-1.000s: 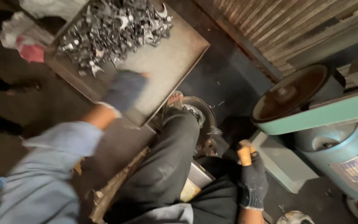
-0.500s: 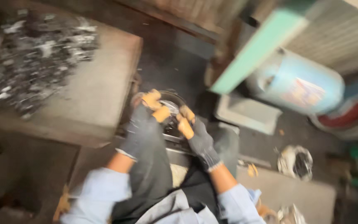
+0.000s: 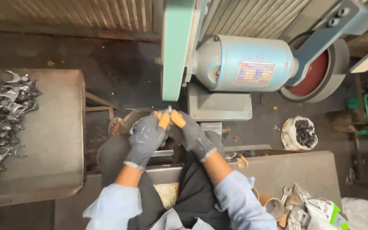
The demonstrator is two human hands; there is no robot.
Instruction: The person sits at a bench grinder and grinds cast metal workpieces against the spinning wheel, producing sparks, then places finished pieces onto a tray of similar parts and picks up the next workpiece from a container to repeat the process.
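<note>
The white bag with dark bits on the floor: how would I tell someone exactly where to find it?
Start at the big pale-blue motor at the top of the view. Go down and right to the dark floor beside its grey base. There lies a crumpled white bag, open and full of small black pieces, the only bag standing alone on the floor.

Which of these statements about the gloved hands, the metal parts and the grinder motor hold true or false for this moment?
1. Both hands, left hand and right hand, wear grey knit gloves. True.
2. The heap of metal parts lies on the tray to the person's right. False: it lies on the metal tray to the left.
3. The blue motor stands beyond the hands. True.
4. The hands are far apart. False: they meet close together by the green belt guard.
5. The open bag of dark pieces sits on the floor. True.
</note>
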